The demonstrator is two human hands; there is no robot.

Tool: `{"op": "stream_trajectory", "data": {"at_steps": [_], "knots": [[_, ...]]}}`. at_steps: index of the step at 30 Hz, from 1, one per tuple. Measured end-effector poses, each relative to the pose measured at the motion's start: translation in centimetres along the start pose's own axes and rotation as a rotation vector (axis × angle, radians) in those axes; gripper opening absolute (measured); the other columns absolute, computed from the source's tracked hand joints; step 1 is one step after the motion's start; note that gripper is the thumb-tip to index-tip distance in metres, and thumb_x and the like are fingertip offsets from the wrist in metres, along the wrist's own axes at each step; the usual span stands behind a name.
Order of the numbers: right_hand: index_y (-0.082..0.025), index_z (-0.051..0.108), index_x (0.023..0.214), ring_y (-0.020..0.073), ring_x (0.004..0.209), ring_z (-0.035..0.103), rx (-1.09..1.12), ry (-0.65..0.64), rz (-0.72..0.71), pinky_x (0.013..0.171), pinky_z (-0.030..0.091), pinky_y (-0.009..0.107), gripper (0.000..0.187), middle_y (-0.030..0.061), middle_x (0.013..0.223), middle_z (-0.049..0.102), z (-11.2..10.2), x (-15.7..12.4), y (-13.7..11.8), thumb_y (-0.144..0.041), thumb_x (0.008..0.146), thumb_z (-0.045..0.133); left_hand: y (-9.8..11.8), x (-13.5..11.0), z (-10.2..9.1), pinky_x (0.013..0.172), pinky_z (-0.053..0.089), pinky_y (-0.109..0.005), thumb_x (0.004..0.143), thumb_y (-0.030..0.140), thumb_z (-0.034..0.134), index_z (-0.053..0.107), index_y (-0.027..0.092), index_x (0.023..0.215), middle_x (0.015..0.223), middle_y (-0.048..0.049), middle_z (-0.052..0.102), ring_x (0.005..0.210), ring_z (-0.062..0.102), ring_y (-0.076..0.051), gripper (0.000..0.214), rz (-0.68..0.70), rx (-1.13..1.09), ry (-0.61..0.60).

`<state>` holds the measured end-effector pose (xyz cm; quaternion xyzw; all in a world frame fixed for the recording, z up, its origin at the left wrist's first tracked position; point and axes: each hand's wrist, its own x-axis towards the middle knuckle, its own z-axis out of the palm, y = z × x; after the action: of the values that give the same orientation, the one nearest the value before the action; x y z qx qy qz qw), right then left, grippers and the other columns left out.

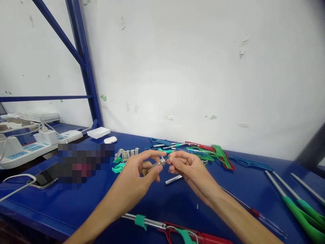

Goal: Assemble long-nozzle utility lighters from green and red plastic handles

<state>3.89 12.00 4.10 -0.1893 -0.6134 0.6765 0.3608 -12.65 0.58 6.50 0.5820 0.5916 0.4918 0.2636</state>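
My left hand (143, 167) and my right hand (186, 167) meet above the blue table (228, 189). Both pinch one small metal cylinder part (158, 164) between thumb and fingertips, the left hand gripping its body, the right hand closed on its end. Just below the hands a short silver tube (173, 179) lies on the table. Several small silver cylinders (127, 153) stand in a cluster to the left, beside green plastic clips (118, 166).
A heap of red, green and blue plastic handles (203, 150) lies behind the hands. A red-and-green tool with a metal rod (175, 230) sits near the front edge. Long green-handled rods (297, 203) lie at right. Phone (44, 178), power strips (33, 149), white cases (99, 132) at left.
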Motion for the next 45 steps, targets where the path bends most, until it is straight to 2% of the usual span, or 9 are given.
{"op": "stream_trajectory", "data": {"at_steps": [4,8,14,19,26,32,36,41,45], "knots": [[-0.024,0.079,0.102,0.0161,0.078,0.07,0.008,0.012,0.007,0.085,0.056,0.037,0.038,0.0048,0.097,0.079,-0.21,-0.1,0.09,-0.05,0.075,0.088,0.07,0.25,-0.05,0.053,0.038,-0.026,0.094,0.038,0.064,0.068,0.02,0.123,0.065,0.0017,0.066,0.06,0.063,-0.017,0.035,0.036,0.018,0.01],[-0.028,0.08,0.108,0.0144,0.076,0.063,-0.02,0.001,-0.011,0.073,0.051,0.03,0.036,0.0034,0.098,0.076,-0.16,-0.31,-0.02,-0.047,0.078,0.086,0.29,0.2,0.06,0.058,0.044,-0.026,0.093,0.033,0.065,0.07,0.022,0.115,0.067,0.002,0.068,0.066,0.068,-0.018,0.025,0.054,0.02,0.019],[-0.028,0.08,0.112,0.0143,0.07,0.054,-0.102,-0.022,-0.013,0.062,0.043,0.028,0.036,0.0016,0.083,0.07,0.24,-0.37,0.29,-0.047,0.082,0.082,-0.23,0.15,0.14,0.065,0.054,-0.029,0.094,0.032,0.066,0.068,0.024,0.11,0.096,-0.0025,0.073,0.075,0.075,-0.019,0.019,0.068,-0.009,0.027],[-0.026,0.081,0.102,0.0165,0.076,0.061,-0.134,0.007,0.005,0.067,0.048,0.03,0.034,0.0028,0.088,0.074,0.11,-0.1,0.81,-0.051,0.08,0.083,-0.48,0.22,0.2,0.065,0.056,-0.028,0.096,0.036,0.066,0.066,0.024,0.11,0.081,-0.0006,0.073,0.075,0.075,-0.02,0.018,0.082,-0.043,0.003],[-0.024,0.079,0.092,0.0185,0.081,0.071,-0.109,0.052,0.016,0.076,0.053,0.034,0.032,0.0023,0.085,0.079,0.21,-0.15,0.43,-0.047,0.073,0.089,-0.26,0.24,0.23,0.063,0.055,-0.028,0.096,0.039,0.067,0.066,0.023,0.113,0.082,-0.0013,0.074,0.074,0.075,-0.02,0.023,0.068,-0.057,0.003],[-0.023,0.079,0.091,0.0185,0.081,0.073,-0.081,0.088,-0.011,0.078,0.053,0.034,0.03,0.0036,0.084,0.08,0.25,-0.14,0.34,-0.046,0.074,0.088,-0.19,0.42,0.19,0.059,0.054,-0.027,0.092,0.035,0.067,0.067,0.019,0.115,0.079,-0.0015,0.073,0.067,0.073,-0.018,0.028,0.023,-0.095,-0.013],[-0.023,0.078,0.095,0.0184,0.08,0.073,-0.083,0.102,-0.047,0.072,0.052,0.032,0.034,0.0034,0.084,0.08,0.17,-0.11,0.36,-0.048,0.075,0.088,-0.2,0.39,0.11,0.06,0.054,-0.027,0.09,0.034,0.067,0.067,0.018,0.118,0.087,-0.0041,0.077,0.066,0.074,-0.018,0.033,-0.005,-0.13,-0.058],[-0.025,0.077,0.101,0.0169,0.075,0.071,-0.089,0.137,-0.087,0.066,0.049,0.029,0.037,0.0013,0.083,0.08,0.19,-0.18,0.4,-0.047,0.073,0.09,-0.01,0.18,-0.05,0.061,0.054,-0.026,0.094,0.033,0.065,0.067,0.016,0.124,0.091,-0.005,0.079,0.069,0.076,-0.017,0.035,-0.027,-0.159,-0.107],[-0.027,0.076,0.098,0.0164,0.079,0.071,-0.086,0.151,-0.109,0.072,0.05,0.03,0.034,-0.0001,0.085,0.081,0.35,-0.34,0.26,-0.044,0.072,0.091,0.09,0.11,-0.07,0.061,0.054,-0.025,0.097,0.035,0.063,0.067,0.015,0.128,0.092,-0.0053,0.079,0.069,0.076,-0.017,0.036,-0.033,-0.174,-0.134]]}}
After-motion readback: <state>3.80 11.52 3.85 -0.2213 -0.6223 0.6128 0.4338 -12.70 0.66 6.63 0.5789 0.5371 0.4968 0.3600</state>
